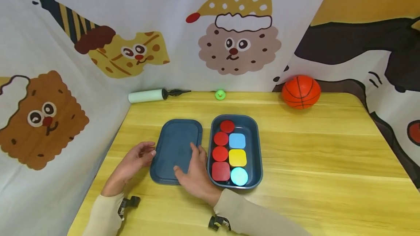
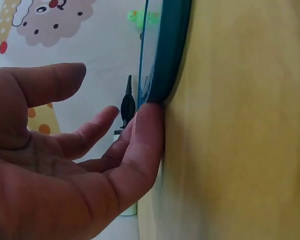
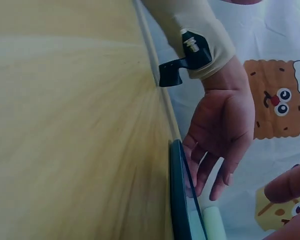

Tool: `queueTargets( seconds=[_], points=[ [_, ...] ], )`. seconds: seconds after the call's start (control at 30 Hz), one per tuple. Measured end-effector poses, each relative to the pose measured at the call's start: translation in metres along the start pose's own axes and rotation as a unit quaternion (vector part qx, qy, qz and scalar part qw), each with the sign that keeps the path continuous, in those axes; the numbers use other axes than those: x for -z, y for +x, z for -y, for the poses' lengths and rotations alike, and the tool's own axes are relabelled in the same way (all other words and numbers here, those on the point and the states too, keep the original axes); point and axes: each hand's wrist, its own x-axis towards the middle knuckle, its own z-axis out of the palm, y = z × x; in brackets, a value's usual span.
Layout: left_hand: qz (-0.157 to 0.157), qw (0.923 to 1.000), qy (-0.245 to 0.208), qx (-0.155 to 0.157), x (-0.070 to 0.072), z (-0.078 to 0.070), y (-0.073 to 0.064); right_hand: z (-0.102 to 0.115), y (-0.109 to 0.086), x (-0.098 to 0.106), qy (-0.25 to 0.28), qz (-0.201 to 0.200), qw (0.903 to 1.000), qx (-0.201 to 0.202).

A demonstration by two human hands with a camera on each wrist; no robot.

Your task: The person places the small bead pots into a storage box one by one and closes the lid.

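Observation:
A dark blue rectangular lid [image 1: 175, 141] with rounded corners lies flat on the table. Beside its left edge is my left hand [image 1: 133, 161], fingers loosely bent; in the left wrist view one fingertip [image 2: 150, 117] touches the lid's edge while the thumb stays apart from it. My right hand [image 1: 197, 177] reaches over the lid's lower right part, thumb and fingers spread, gripping nothing. Close on the right stands a matching dark blue box [image 1: 251, 130]. Inside it, round and square pieces form two columns: red ones on the left, then blue, yellow [image 1: 237, 157] and light cyan.
At the table's back edge lie a pale green hand pump [image 1: 147, 95] with a black nozzle, a small green toy [image 1: 220, 94] with a face, and an orange basketball [image 1: 301, 92]. A printed cloth [image 1: 183, 68] hangs behind and along the left side.

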Motion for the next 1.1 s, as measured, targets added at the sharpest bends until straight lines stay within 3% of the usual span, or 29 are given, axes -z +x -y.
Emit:
queueTargets(
  seconds=[0.3,0.57,0.7,0.9,1.1],
  points=[
    [0.029,0.9993,0.001,-0.023,0.023,0.019,-0.003,0.004,-0.001,-0.003,0.034,-0.007,0.9992,0.020],
    [0.070,0.9935,-0.070,-0.057,0.042,0.022,-0.014,0.007,-0.006,0.002,0.074,0.012,0.9955,0.058],
    [0.082,0.9886,-0.107,-0.067,0.047,0.021,-0.018,0.011,-0.009,0.006,0.095,0.012,0.9936,0.059],
    [0.074,0.9864,-0.115,-0.091,0.046,0.011,-0.024,0.021,-0.007,0.022,0.146,0.012,0.9878,0.055],
    [0.077,0.9801,-0.128,-0.131,0.032,-0.005,-0.025,0.025,-0.001,0.050,0.195,0.016,0.9792,0.052]
  ],
)
